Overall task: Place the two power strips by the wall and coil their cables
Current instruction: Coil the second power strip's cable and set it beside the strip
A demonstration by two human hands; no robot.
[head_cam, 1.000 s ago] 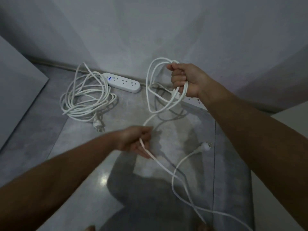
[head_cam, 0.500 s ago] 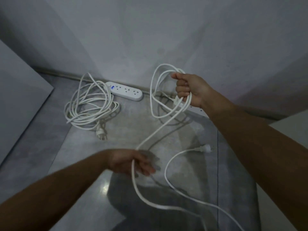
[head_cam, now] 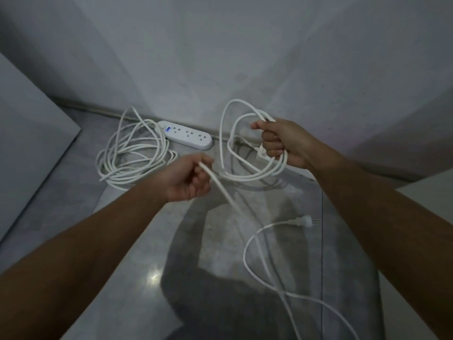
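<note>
A white power strip [head_cam: 188, 138] lies against the wall, its coiled white cable [head_cam: 132, 155] heaped on the floor to its left. My right hand [head_cam: 282, 143] grips several loops of the second white cable [head_cam: 230, 141] in the air near the wall. The second power strip [head_cam: 297, 171] is mostly hidden behind that hand and arm. My left hand [head_cam: 190, 179] pinches the loose run of this cable, which trails down to the floor. Its plug [head_cam: 305, 220] lies on the floor at the right.
Grey wall [head_cam: 220, 57] ahead with a skirting line at its foot. A pale panel [head_cam: 29, 133] leans at the left, and a light surface [head_cam: 426, 209] juts in at the right. The grey floor [head_cam: 137, 241] is glossy.
My left hand has risen from low over the floor up toward my right hand, bringing the cable with it. The slack on the floor has shortened.
</note>
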